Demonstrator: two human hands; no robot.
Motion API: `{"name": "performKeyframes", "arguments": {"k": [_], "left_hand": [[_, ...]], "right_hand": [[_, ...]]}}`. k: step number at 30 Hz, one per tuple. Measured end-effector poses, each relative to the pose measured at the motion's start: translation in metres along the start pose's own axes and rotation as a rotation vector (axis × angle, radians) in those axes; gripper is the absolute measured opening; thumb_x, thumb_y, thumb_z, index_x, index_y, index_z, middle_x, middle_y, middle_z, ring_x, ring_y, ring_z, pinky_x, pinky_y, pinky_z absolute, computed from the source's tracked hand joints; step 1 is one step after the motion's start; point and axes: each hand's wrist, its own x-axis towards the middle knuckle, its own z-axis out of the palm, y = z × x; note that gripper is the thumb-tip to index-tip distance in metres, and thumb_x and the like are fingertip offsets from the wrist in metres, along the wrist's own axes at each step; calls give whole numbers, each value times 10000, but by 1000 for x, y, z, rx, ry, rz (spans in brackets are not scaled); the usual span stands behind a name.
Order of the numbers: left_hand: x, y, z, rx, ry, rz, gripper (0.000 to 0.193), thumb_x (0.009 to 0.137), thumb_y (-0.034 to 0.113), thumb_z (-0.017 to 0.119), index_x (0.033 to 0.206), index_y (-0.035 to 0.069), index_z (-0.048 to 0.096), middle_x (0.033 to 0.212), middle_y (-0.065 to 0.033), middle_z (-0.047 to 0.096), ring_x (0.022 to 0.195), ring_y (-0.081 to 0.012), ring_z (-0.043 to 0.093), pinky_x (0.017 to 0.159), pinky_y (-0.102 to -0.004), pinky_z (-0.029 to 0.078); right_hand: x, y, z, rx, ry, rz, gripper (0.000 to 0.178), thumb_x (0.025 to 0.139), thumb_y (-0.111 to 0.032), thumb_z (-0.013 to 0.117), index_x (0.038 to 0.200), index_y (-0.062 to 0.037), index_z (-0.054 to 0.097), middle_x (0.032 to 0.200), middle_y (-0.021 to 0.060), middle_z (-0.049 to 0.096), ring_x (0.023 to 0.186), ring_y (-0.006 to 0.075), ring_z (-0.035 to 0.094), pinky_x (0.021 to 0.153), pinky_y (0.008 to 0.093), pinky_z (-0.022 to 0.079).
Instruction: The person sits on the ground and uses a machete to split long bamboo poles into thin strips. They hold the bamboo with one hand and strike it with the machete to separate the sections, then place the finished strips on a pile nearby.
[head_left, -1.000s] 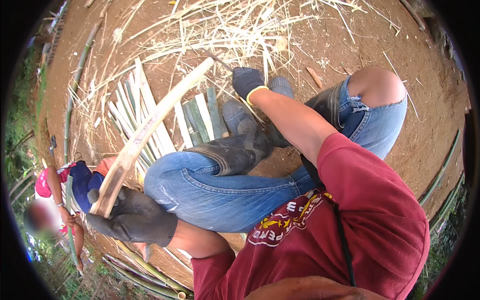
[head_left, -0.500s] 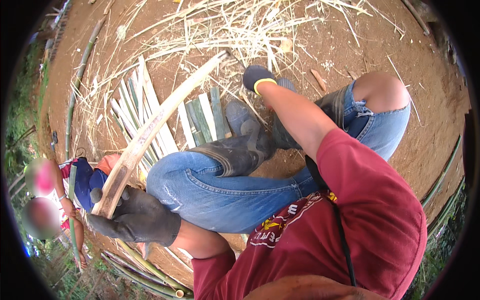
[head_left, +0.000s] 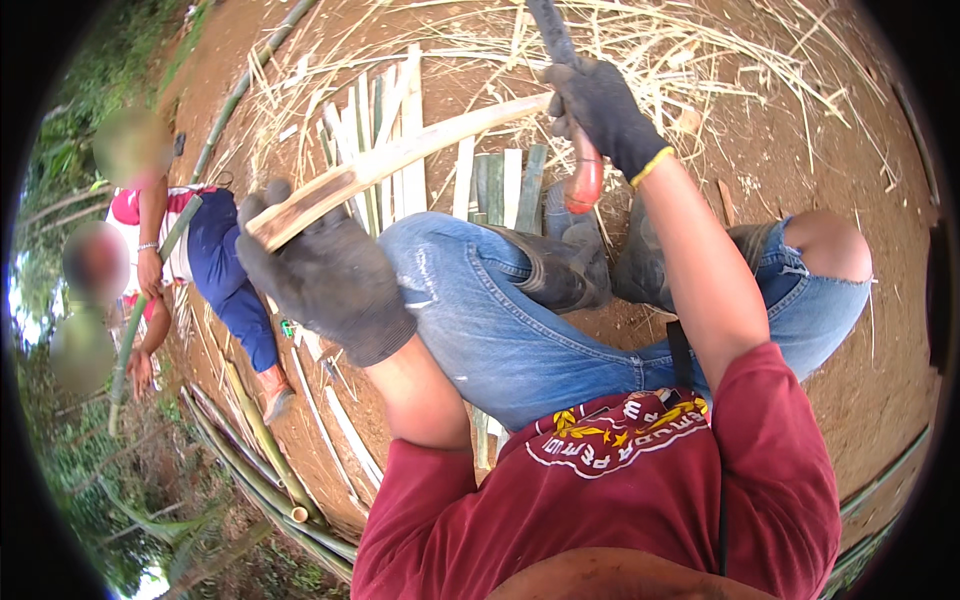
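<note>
Head view | I see the left hand (head_left: 335, 285) closed around the near-left end of a bamboo strip (head_left: 430, 145) | strip runs far and right, its far end just beside the right hand (head_left: 605, 112); contact I cannot tell | right fingers wrapped around a red-handled knife (head_left: 583, 185), blade pointing far | cut slats (head_left: 413, 150) lie beyond the strip

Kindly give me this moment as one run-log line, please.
left hand: holds bamboo strip near one end; right hand: grips knife by red handle; ground: cut strips, loose shavings
</note>
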Motion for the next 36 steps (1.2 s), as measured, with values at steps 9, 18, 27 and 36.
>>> {"name": "performKeyframes", "arguments": {"k": [9,18,27,36], "left_hand": [[-9,-3,15,-35,-29,-23,375,964,461,556,1071,101,567,950,-41,609,817,-130,539,817,-316,465],[-11,-9,-1,174,-212,124,267,837,178,620,1094,138,560,981,-21,556,698,-98,447,596,-241,400],[-22,-5,16,251,-153,75,360,903,206,699,1174,22,551,961,-65,592,785,-139,592,723,-297,532],[-25,-3,14,157,-256,120,460,836,132,774,1214,30,532,1054,-67,610,873,-97,600,757,-237,528]], "right_hand": [[-60,-55,8,-6,-1,-83,285,900,-283,590,846,-6,557,637,50,597,512,123,592,504,280,492],[-70,-41,47,-185,-209,-315,481,782,-369,780,1080,-8,672,809,70,677,706,136,655,646,291,533],[-56,-46,60,-794,-247,-897,292,815,-273,720,1049,-99,705,940,120,642,830,273,645,703,360,520],[-77,-64,49,-440,-253,-438,175,808,-113,759,913,4,681,736,43,635,668,88,558,612,284,463]]}}
